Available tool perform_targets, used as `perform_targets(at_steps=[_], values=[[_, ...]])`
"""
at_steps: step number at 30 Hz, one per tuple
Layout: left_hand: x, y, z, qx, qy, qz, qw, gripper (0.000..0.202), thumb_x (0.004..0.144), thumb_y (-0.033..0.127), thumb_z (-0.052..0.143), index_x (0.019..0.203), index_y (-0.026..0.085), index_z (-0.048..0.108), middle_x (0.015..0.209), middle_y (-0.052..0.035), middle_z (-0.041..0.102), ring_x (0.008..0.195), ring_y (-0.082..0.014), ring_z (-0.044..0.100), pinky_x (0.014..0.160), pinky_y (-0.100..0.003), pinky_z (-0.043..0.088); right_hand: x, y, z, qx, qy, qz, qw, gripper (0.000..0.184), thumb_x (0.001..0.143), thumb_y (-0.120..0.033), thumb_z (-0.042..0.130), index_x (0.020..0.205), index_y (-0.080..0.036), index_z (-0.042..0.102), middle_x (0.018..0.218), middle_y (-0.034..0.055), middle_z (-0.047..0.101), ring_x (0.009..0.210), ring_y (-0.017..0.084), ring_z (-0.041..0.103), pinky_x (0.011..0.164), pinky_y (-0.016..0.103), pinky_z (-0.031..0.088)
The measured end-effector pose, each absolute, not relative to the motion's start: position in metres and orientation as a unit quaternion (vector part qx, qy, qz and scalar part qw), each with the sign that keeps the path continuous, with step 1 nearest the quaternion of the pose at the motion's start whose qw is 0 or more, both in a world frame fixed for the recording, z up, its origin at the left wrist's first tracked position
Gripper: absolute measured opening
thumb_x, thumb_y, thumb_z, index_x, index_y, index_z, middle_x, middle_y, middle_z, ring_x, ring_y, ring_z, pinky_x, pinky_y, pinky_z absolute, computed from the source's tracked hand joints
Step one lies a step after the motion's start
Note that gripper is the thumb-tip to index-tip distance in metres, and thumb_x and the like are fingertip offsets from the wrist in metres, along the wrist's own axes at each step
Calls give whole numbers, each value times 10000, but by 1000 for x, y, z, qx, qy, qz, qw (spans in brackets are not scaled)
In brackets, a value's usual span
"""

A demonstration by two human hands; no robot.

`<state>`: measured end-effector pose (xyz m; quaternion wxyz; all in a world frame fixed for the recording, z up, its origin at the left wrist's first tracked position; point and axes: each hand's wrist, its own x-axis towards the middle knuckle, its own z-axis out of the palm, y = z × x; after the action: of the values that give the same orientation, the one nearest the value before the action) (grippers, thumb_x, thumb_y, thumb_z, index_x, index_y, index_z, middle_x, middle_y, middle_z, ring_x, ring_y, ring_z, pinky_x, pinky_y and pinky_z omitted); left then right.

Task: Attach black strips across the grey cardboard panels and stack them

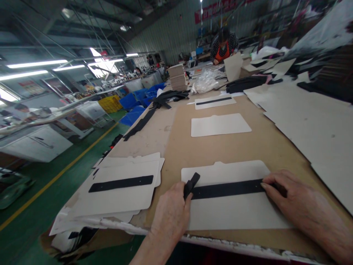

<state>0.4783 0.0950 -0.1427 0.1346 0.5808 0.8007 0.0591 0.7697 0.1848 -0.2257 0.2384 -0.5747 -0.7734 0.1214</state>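
Left hand pinches a black strap at its raised end; right hand, fingers flat, presses it onto white card.

green floor, ceiling strip lights

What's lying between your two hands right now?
In the head view, a black strap runs from the left hand to the right hand, lying flat on a white card panel.

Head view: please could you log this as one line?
left hand: pinches end of long black strap | right hand: presses strap on white tabbed card panel
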Motion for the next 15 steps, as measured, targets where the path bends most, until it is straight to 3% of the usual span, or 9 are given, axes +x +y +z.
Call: perform_targets(at_steps=[10, 15], values=[[474, 99, -152, 576, 802, 82, 137, 172, 903, 244, 520, 1029, 170, 609, 1023, -102, 703, 964, -284, 665, 847, -388, 479, 770, 184, -224, -567, -784, 104, 230, 253, 892, -454, 419, 858, -266, 584, 982, 32, 638, 846, 244, 644, 773, 400, 480], [475, 100, -155, 567, 807, 92, 138, 167, 907, 252, 512, 1020, 170, 604, 1015, -106, 701, 950, -283, 666, 833, -387, 480, 772, 183, -224, -567, -787, 97, 222, 265, 893, -465, 417, 870, -264, 587, 1003, 33, 637, 819, 235, 646, 729, 383, 484]])
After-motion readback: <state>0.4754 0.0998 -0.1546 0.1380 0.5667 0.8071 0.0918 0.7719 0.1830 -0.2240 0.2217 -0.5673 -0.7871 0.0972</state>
